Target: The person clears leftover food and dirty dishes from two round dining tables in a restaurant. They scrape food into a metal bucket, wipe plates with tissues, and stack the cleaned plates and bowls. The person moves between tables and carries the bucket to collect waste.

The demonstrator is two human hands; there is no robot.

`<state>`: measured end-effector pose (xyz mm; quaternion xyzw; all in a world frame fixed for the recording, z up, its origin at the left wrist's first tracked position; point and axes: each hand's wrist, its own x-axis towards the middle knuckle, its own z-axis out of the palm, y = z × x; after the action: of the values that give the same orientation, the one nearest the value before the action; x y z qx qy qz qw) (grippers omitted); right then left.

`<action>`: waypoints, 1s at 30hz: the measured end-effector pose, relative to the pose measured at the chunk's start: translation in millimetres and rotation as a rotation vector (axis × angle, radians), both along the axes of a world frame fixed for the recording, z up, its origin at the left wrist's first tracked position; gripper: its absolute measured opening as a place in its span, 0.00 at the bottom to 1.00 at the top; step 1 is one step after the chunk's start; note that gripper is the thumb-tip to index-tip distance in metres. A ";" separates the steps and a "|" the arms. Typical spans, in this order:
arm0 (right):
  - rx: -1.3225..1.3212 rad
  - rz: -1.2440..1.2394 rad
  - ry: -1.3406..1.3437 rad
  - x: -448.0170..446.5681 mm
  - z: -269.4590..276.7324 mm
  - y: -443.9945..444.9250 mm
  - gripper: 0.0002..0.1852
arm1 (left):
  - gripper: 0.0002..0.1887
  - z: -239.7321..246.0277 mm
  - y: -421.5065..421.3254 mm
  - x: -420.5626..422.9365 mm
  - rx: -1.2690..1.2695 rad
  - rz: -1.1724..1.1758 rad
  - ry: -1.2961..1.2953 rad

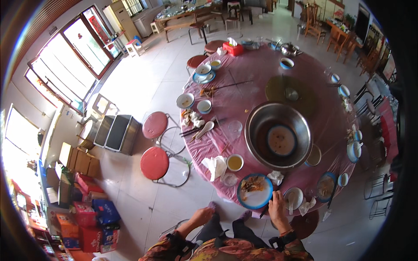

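A round table under a pink plastic tablecloth [225, 88] lies before me, with used dishes on it. My right hand [277, 207] is at the near edge, its fingers on dark chopsticks [264, 212]. Just left of it is a blue-rimmed plate [255, 195] with food scraps; to its right, a bowl [293, 198] holds a white spoon. My left hand [204, 215] hangs below the table edge, fingers curled; whether it holds anything cannot be told. A large steel basin [249, 143] stands farther in, with a blue-rimmed dish [281, 140] inside.
Red round stools [154, 163] stand left of the table, and a dark red stool [305, 225] is under its near right edge. Cartons [89, 236] are stacked at lower left. A red tissue box [233, 49] and a metal teapot [290, 49] are at the far edge.
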<state>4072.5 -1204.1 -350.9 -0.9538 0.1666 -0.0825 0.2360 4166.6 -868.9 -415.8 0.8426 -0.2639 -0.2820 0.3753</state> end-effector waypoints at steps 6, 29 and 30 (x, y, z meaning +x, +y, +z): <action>0.045 0.110 -0.195 28.4 2.1 29.5 0.20 | 0.11 -48.6 87.8 -9.4 0.285 0.023 -0.005; 0.175 0.339 -0.085 117.4 4.3 161.7 0.17 | 0.10 -109.2 320.8 -51.5 0.280 0.665 0.474; 0.146 0.350 -0.105 118.3 3.8 160.9 0.17 | 0.10 -116.6 326.0 -63.1 0.259 0.712 0.471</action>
<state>4190.8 -1043.2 -347.1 -0.9429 -0.0088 -0.0773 0.3238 4103.6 -542.9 -532.3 0.8338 0.1729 -0.3502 0.3902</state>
